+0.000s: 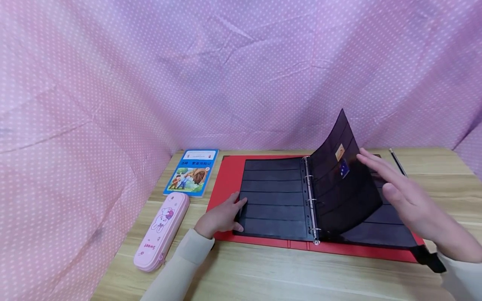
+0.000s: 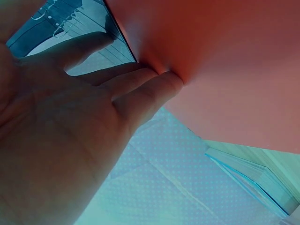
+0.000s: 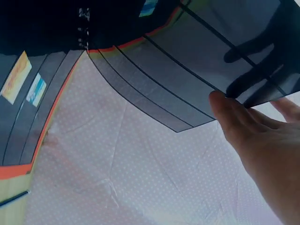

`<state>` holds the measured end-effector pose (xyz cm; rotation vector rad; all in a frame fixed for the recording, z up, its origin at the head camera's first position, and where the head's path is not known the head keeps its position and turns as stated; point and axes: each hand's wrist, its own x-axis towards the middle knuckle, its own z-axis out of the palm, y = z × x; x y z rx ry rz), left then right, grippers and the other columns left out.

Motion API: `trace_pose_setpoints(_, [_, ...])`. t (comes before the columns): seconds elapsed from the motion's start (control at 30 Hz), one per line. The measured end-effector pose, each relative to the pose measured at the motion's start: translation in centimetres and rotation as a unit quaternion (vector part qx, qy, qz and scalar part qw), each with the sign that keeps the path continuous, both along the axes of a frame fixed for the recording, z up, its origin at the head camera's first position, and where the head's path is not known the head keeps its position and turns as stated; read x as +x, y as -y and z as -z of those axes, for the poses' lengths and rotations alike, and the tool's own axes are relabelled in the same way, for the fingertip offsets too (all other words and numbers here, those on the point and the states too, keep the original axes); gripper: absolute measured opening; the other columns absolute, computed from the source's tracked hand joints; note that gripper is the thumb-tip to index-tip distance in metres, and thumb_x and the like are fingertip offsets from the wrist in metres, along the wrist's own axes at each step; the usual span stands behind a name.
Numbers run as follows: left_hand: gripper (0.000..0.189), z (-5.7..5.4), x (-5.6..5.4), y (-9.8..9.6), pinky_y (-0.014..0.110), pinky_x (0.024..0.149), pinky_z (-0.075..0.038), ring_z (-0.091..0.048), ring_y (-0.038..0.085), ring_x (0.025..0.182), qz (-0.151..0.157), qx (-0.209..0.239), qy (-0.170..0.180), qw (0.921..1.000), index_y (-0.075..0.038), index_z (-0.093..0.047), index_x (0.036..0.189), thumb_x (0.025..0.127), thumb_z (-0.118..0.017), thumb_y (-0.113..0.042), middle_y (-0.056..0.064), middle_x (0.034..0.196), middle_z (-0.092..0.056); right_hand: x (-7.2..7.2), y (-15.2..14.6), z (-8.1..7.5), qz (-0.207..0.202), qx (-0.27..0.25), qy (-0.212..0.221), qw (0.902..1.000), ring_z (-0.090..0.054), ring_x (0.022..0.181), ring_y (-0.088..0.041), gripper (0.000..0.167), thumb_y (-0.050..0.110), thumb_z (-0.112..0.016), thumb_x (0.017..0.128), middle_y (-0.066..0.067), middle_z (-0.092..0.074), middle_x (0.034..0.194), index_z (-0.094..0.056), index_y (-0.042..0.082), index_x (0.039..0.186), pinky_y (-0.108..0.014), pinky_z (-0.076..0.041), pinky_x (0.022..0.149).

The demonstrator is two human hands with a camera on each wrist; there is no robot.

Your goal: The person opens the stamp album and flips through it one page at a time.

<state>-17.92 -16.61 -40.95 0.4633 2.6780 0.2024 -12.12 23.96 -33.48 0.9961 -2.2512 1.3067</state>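
Observation:
A red ring binder [image 1: 226, 179] lies spread on the table with black strip-pocket pages, like a stamp album. One black page [image 1: 327, 200] stands raised and bowed from the metal rings [image 1: 311, 200]. It carries a small tan stamp [image 1: 340, 152] and a blue stamp [image 1: 344, 168]. My right hand [image 1: 410, 205] is at that page's outer edge, fingers extended; in the right wrist view the fingertips [image 3: 220, 101] meet the page edge. My left hand [image 1: 222, 213] rests at the outer edge of the flat left page [image 1: 273, 196], fingers spread, some touching the red cover [image 2: 225, 70].
Left of the binder lie a blue picture-covered book [image 1: 192, 173] and a pink pencil case [image 1: 162, 232]. Behind its right side is a dark pencil [image 1: 398, 162]. A black strap [image 1: 429, 258] sticks out at the binder's front right corner. Pink dotted cloth [image 1: 241, 75] hangs behind the table.

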Motion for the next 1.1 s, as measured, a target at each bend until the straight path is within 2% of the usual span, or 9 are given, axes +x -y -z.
trace_pose_setpoints(0.13, [0.091, 0.0, 0.0, -0.2, 0.042, 0.091, -0.047, -0.021, 0.031, 0.139, 0.003, -0.006, -0.003, 1.0, -0.019, -0.034, 0.148, 0.072, -0.083, -0.025, 0.012, 0.155, -0.018, -0.4, 0.6, 0.4, -0.076, -0.079, -0.009, 0.9939, -0.023, 0.138, -0.024, 0.054, 0.026, -0.03, 0.105, -0.022, -0.022, 0.151, -0.021, -0.009, 0.145, -0.02, -0.026, 0.103])
trace_pose_setpoints(0.23, [0.091, 0.1, -0.1, -0.2, 0.041, 0.091, -0.048, -0.021, 0.031, 0.139, 0.005, -0.003, -0.004, 1.0, -0.019, -0.034, 0.148, 0.072, -0.083, -0.026, 0.012, 0.155, -0.018, -1.1, 1.2, 0.7, -0.155, -0.139, -0.028, 0.9776, -0.027, 0.137, -0.025, 0.056, 0.025, -0.03, 0.105, -0.022, -0.02, 0.152, -0.013, -0.01, 0.146, -0.021, -0.031, 0.1])
trace_pose_setpoints(0.33, [0.09, 0.1, -0.2, 0.0, 0.042, 0.091, -0.048, -0.022, 0.031, 0.138, 0.006, 0.01, 0.004, 0.9999, -0.019, -0.035, 0.148, 0.072, -0.083, -0.027, 0.011, 0.155, -0.018, -1.4, 1.7, 1.1, -0.181, -0.15, -0.04, 0.9712, -0.027, 0.137, -0.024, 0.056, 0.025, -0.029, 0.105, -0.021, -0.019, 0.153, -0.009, -0.007, 0.147, -0.022, -0.031, 0.101])
trace_pose_setpoints(0.43, [0.087, -0.1, -0.6, 0.7, 0.044, 0.093, -0.046, -0.024, 0.03, 0.137, -0.001, 0.035, 0.02, 0.9992, -0.019, -0.037, 0.147, 0.073, -0.082, -0.029, 0.009, 0.154, -0.02, -1.4, 2.3, 1.6, -0.172, -0.139, -0.027, 0.9749, -0.027, 0.137, -0.026, 0.058, 0.025, -0.031, 0.105, -0.024, -0.019, 0.151, -0.008, -0.008, 0.147, -0.022, -0.031, 0.102])
trace_pose_setpoints(0.53, [0.081, -0.6, -1.1, 1.4, 0.047, 0.095, -0.044, -0.028, 0.03, 0.135, -0.02, 0.061, 0.021, 0.9977, -0.018, -0.039, 0.145, 0.076, -0.079, -0.032, 0.008, 0.151, -0.027, -1.1, 3.0, 2.2, -0.127, -0.081, 0.004, 0.9886, -0.032, 0.134, -0.025, 0.056, 0.02, -0.036, 0.104, -0.023, -0.025, 0.15, -0.013, -0.007, 0.147, -0.021, -0.032, 0.101])
trace_pose_setpoints(0.63, [0.073, -1.5, -1.3, 2.0, 0.049, 0.096, -0.042, -0.032, 0.03, 0.133, -0.038, 0.088, -0.006, 0.9954, -0.015, -0.04, 0.144, 0.082, -0.073, -0.036, 0.009, 0.147, -0.035, -0.7, 3.7, 3.0, -0.064, 0.02, 0.058, 0.9961, -0.034, 0.133, -0.019, 0.054, 0.013, -0.043, 0.101, -0.011, -0.031, 0.15, -0.022, 0.006, 0.15, -0.016, -0.031, 0.1])
trace_pose_setpoints(0.77, [0.063, -3.1, -1.6, 2.2, 0.05, 0.099, -0.039, -0.033, 0.03, 0.133, -0.047, 0.145, -0.059, 0.9865, -0.015, -0.038, 0.145, 0.091, -0.062, -0.037, 0.009, 0.145, -0.038, -0.3, 4.8, 4.5, -0.01, 0.138, 0.134, 0.9813, -0.033, 0.133, -0.012, 0.047, 0.019, -0.049, 0.1, 0.007, -0.034, 0.148, -0.038, 0.022, 0.146, -0.016, -0.031, 0.1])
trace_pose_setpoints(0.9, [0.055, -4.3, -1.9, 2.0, 0.05, 0.102, -0.036, -0.031, 0.028, 0.134, -0.049, 0.19, -0.086, 0.9768, -0.017, -0.035, 0.147, 0.098, -0.047, -0.04, 0.007, 0.147, -0.036, -0.3, 6.2, 6.1, -0.005, 0.202, 0.149, 0.9679, -0.033, 0.133, -0.016, 0.04, 0.029, -0.05, 0.1, 0.007, -0.037, 0.146, -0.051, 0.017, 0.138, -0.036, -0.038, 0.101])
trace_pose_setpoints(1.1, [0.06, -3.8, -1.7, 0.4, 0.055, 0.104, -0.03, -0.025, 0.033, 0.137, -0.034, 0.145, -0.067, 0.9865, -0.025, -0.029, 0.15, 0.097, -0.043, -0.048, 0.007, 0.151, -0.029, 0.0, 8.1, 7.4, -0.018, 0.276, 0.152, 0.9487, -0.027, 0.137, -0.03, 0.039, 0.008, -0.05, 0.098, -0.005, -0.039, 0.146, -0.05, 0.007, 0.137, -0.054, -0.03, 0.103])
